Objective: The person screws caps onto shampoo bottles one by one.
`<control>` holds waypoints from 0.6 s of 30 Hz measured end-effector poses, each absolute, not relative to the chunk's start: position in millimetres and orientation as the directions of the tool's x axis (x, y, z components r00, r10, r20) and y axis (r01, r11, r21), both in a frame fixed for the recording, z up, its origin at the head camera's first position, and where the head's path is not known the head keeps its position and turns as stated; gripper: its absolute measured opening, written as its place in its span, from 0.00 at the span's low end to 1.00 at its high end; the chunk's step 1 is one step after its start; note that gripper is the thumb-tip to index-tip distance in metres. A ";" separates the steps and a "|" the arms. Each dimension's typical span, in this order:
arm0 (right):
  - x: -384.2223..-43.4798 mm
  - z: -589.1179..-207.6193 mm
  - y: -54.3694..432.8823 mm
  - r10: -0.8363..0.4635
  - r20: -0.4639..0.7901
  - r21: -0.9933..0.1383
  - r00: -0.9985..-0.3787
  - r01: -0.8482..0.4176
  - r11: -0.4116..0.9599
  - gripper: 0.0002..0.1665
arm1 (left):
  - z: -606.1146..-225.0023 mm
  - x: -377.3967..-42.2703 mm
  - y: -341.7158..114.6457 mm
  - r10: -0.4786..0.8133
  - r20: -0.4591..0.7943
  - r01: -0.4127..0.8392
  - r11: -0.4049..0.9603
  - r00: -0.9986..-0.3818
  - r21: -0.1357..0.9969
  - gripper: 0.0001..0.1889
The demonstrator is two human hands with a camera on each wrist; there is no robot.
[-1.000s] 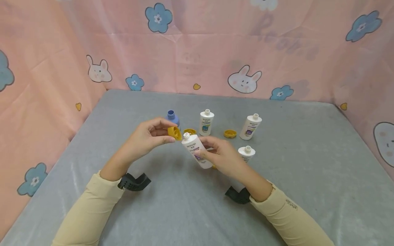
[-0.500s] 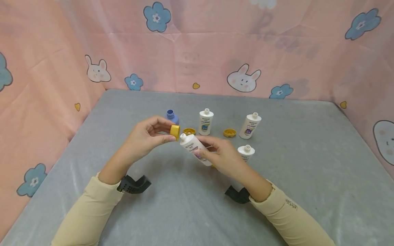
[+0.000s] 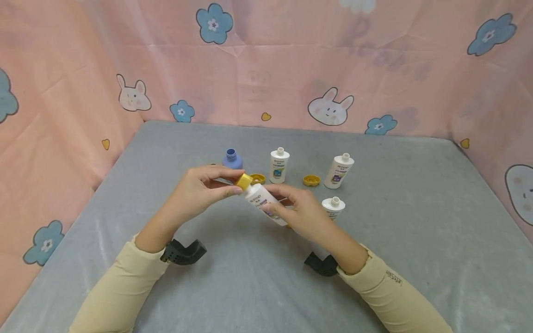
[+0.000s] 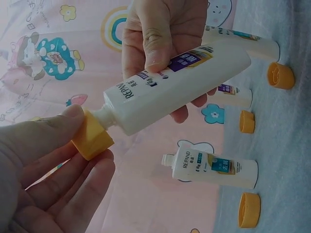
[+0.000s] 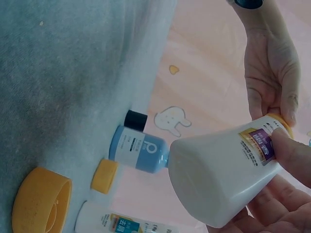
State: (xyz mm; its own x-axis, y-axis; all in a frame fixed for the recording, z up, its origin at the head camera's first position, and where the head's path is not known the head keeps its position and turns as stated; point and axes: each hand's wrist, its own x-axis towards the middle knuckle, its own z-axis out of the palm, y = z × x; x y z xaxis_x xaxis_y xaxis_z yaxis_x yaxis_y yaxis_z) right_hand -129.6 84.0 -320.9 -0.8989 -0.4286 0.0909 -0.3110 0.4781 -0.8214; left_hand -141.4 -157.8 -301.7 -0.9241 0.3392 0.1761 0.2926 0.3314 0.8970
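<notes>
My left hand [image 3: 200,187] pinches a yellow bottle cap [image 3: 244,181] between thumb and fingers. Over the table, my right hand [image 3: 301,212] grips a white shampoo bottle [image 3: 259,200] round its body, thumb across the purple label. The bottle tilts with its neck toward the left hand. In the left wrist view the cap [image 4: 92,136] sits over the mouth of the neck [image 4: 104,116], and part of the neck shows between cap and shoulder. The right wrist view shows the bottle's base [image 5: 194,189] in front, the cap mostly hidden behind the body.
Behind the hands stand an uncapped blue bottle [image 3: 232,160] and two uncapped white bottles [image 3: 279,166]. Another white bottle [image 3: 333,206] stands partly behind the right hand. Yellow caps [image 3: 311,181] lie near them on the grey cloth. A dark cap [image 5: 135,121] lies beside the blue bottle.
The left hand has turned the yellow cap and brought it onto the bottle's neck. The white bottle has tilted further left in the right hand. The standing bottles have not moved.
</notes>
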 end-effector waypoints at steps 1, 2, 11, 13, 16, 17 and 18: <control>-129.5 -320.7 84.0 -0.429 0.092 -0.819 -0.898 -0.314 0.481 0.24 | -301.8 -141.2 -157.6 0.345 0.180 0.298 0.328 -0.921 0.896 0.19; -129.4 -320.7 84.0 -0.430 0.093 -0.817 -0.898 -0.315 0.482 0.24 | -301.7 -140.9 -157.4 0.349 0.183 0.302 0.325 -0.919 0.896 0.19; -129.5 -322.3 84.5 -0.435 0.088 -0.817 -0.896 -0.315 0.483 0.23 | -302.0 -139.8 -155.2 0.365 0.194 0.330 0.360 -0.911 0.872 0.19; -129.6 -322.4 84.6 -0.439 0.090 -0.818 -0.894 -0.317 0.479 0.23 | -301.8 -139.6 -154.7 0.365 0.192 0.331 0.369 -0.911 0.868 0.19; -129.7 -322.7 84.7 -0.445 0.098 -0.819 -0.890 -0.326 0.472 0.22 | -301.3 -139.1 -154.3 0.366 0.181 0.325 0.381 -0.913 0.866 0.19; -129.8 -322.8 84.7 -0.447 0.099 -0.819 -0.889 -0.328 0.472 0.22 | -301.2 -138.9 -154.3 0.366 0.179 0.324 0.386 -0.913 0.864 0.19; -129.9 -322.9 84.7 -0.448 0.100 -0.818 -0.888 -0.330 0.472 0.22 | -301.2 -138.7 -154.3 0.366 0.175 0.321 0.391 -0.914 0.863 0.19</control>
